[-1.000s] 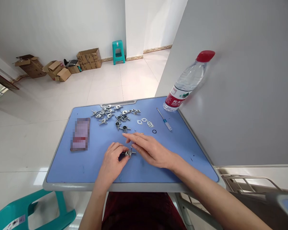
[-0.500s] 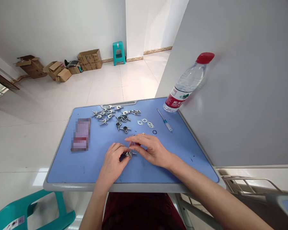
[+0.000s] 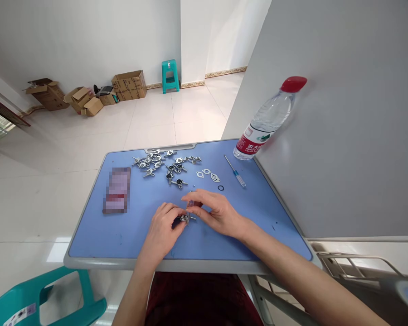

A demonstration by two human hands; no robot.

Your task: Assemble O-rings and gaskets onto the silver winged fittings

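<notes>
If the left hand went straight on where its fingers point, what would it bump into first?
Most likely the right hand, or the small purplish thing it holds: both sit just ahead of the left hand. Depth is unclear, so I can't say which comes first.

Head view, facing forward and down, seemingly near the desk (image 3: 98,235)

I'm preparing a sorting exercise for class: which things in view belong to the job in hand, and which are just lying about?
Likely job things:
metal part in the left hand
purplish item, partly hidden, in the right hand
similar metal pieces
flat plates
black ring
screwdriver

Probably just lying about:
water bottle
blurred rectangular item
cardboard boxes
teal stools
</notes>
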